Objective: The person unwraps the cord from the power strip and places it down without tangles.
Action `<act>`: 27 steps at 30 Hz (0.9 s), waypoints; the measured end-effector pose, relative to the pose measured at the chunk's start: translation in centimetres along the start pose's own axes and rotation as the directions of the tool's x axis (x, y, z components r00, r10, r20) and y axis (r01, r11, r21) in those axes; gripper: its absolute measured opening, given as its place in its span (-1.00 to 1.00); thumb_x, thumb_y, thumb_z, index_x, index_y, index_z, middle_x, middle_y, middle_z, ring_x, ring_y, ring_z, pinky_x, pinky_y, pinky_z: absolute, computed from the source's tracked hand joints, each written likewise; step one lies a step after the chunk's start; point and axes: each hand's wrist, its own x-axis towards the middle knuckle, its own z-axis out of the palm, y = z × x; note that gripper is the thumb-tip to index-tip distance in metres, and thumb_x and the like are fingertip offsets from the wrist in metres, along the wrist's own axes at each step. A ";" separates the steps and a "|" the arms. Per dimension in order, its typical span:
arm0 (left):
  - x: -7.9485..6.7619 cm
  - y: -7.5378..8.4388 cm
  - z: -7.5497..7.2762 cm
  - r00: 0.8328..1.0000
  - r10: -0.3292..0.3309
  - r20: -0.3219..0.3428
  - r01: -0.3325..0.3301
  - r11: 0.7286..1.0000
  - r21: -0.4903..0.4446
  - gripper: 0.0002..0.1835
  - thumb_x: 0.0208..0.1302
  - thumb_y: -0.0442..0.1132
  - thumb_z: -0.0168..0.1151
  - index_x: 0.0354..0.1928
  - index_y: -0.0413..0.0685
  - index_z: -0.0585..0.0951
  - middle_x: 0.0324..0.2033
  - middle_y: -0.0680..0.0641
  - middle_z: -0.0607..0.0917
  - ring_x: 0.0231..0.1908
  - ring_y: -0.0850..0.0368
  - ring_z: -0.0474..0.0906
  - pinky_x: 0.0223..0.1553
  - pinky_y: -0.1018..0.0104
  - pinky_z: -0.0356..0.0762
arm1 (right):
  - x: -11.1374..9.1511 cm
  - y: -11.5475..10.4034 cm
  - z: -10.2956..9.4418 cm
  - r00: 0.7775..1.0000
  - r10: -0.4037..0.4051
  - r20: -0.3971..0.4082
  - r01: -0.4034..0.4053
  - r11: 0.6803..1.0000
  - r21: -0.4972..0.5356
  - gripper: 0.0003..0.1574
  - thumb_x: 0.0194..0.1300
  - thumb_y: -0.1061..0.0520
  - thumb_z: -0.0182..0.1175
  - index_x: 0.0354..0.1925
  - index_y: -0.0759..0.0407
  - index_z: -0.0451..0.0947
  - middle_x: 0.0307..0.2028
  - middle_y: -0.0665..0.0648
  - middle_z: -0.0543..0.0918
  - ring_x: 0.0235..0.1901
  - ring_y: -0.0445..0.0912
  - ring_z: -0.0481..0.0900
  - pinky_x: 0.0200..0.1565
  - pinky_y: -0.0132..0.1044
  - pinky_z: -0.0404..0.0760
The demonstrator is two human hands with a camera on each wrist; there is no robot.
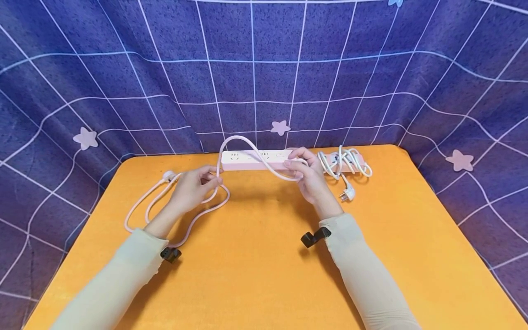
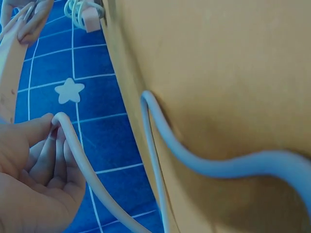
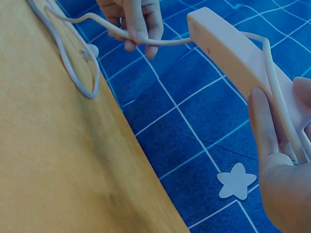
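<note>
A pink-and-white power strip [image 1: 243, 160] is held up near the back of the table, its socket face showing in the head view. My right hand [image 1: 311, 178] grips its right end, and the pink cord [image 3: 274, 77] passes through that hand too. From there the cord arcs up over the strip to my left hand [image 1: 190, 190], which pinches it between thumb and fingers [image 2: 36, 130]. The rest of the cord lies in loose loops on the table at the left, ending in a round plug [image 1: 168, 175] behind my left hand.
At the back right lies a second pink power strip [image 1: 358, 161] wrapped in its own white cord [image 1: 339, 158], with a white plug [image 1: 348, 193] in front. The orange table [image 1: 255, 266] ends at a dark blue curtain [image 1: 231, 82] with white grid lines and stars.
</note>
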 end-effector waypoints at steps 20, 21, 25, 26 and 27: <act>-1.7 -0.8 -3.7 0.974 0.186 -0.132 -0.160 0.970 0.182 -0.75 0.41 -0.25 0.44 0.09 -0.04 0.77 -0.45 0.09 0.77 -0.55 0.23 0.50 -0.46 0.37 0.33 | -0.1 0.2 -0.2 1.000 0.003 -0.001 -0.003 1.000 -0.025 -0.71 0.25 0.49 0.17 -0.31 0.12 0.60 0.04 0.12 0.63 -0.25 -0.13 0.72 -0.30 -0.40 0.72; -1.9 -0.9 -3.9 0.973 0.191 -0.131 -0.165 0.968 0.189 -0.75 0.41 -0.25 0.44 0.08 -0.03 0.78 -0.46 0.10 0.77 -0.55 0.24 0.50 -0.45 0.37 0.33 | -0.1 0.2 -0.1 1.000 0.001 0.003 -0.001 1.000 -0.020 -0.70 0.26 0.50 0.16 -0.30 0.13 0.60 0.05 0.13 0.62 -0.23 -0.11 0.73 -0.25 -0.35 0.76; -2.6 -0.9 -4.8 0.970 0.208 -0.124 -0.179 0.961 0.211 -0.75 0.43 -0.22 0.43 0.10 0.02 0.78 -0.46 0.13 0.76 -0.52 0.22 0.52 -0.42 0.39 0.35 | 0.0 0.2 -0.1 1.000 -0.005 0.018 0.005 1.000 0.000 -0.69 0.27 0.53 0.13 -0.30 0.16 0.60 0.07 0.17 0.59 -0.17 -0.05 0.75 -0.09 -0.13 0.80; -2.8 -0.9 -5.0 0.970 0.210 -0.121 -0.181 0.960 0.213 -0.75 0.44 -0.21 0.42 0.11 0.02 0.78 -0.46 0.13 0.76 -0.51 0.21 0.53 -0.41 0.39 0.36 | 0.0 0.2 0.0 1.000 -0.005 0.019 0.005 1.000 -0.001 -0.69 0.27 0.53 0.13 -0.29 0.16 0.60 0.08 0.17 0.59 -0.17 -0.05 0.75 -0.07 -0.11 0.79; -2.9 -0.8 -5.2 0.970 0.213 -0.119 -0.184 0.959 0.217 -0.74 0.44 -0.21 0.42 0.12 0.03 0.78 -0.44 0.14 0.77 -0.48 0.20 0.54 -0.39 0.40 0.37 | 0.0 0.2 0.0 1.000 -0.005 0.020 0.005 1.000 -0.002 -0.69 0.27 0.53 0.14 -0.29 0.16 0.60 0.08 0.17 0.59 -0.17 -0.05 0.74 -0.06 -0.09 0.79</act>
